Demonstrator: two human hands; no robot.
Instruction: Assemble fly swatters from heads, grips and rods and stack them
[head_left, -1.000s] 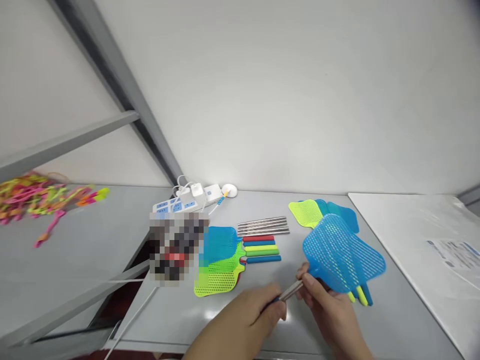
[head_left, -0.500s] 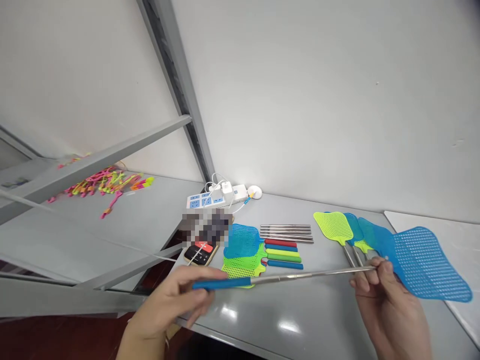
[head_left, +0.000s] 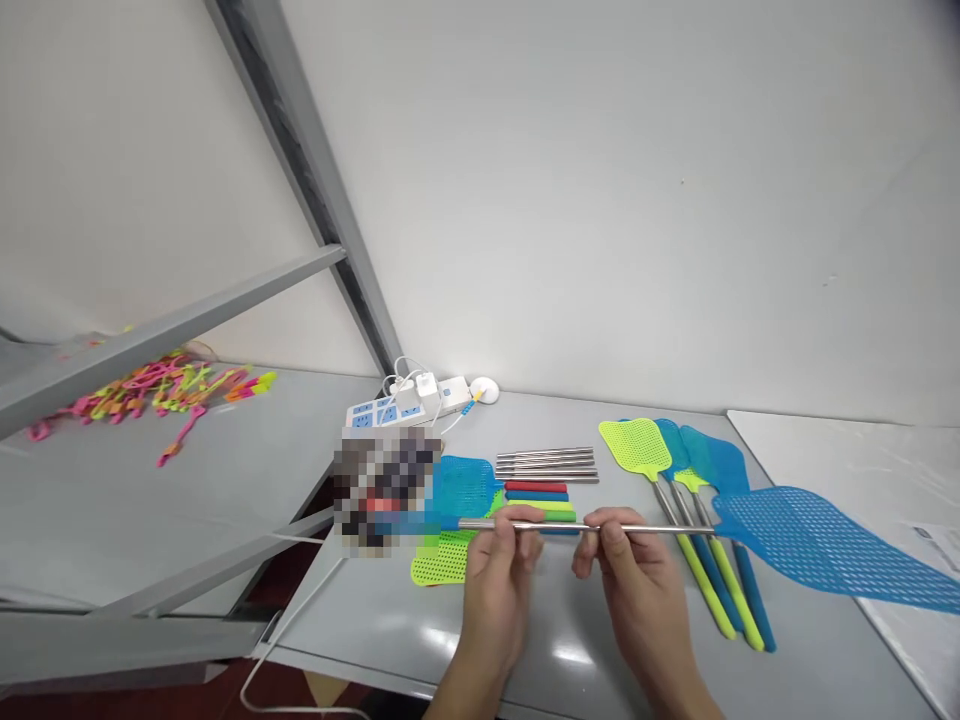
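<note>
A blue fly swatter [head_left: 810,540] with a metal telescopic rod is held level across the front of the table. My left hand [head_left: 504,570] pinches the rod towards its blue handle, which is partly blurred out. Fingers of my right hand [head_left: 626,560] pinch the same rod nearer the blue mesh head. Beyond my right hand lie several whole swatters [head_left: 637,445] with yellow-green and blue heads. Behind my left hand are loose swatter heads [head_left: 465,485], coloured handles [head_left: 536,496] and a row of metal rods [head_left: 547,465].
A white power strip [head_left: 375,413] with plugs and cables stands by the wall, beside a round white device [head_left: 484,390]. A grey metal frame [head_left: 322,200] rises on the left. Behind it sits a pile of pink and yellow pieces [head_left: 165,385]. A white sheet [head_left: 795,460] lies at right.
My left hand has moved right from the blue handle onto the metal rod. My right hand has shifted left along the rod, away from the mesh head. The view has turned slightly right.
</note>
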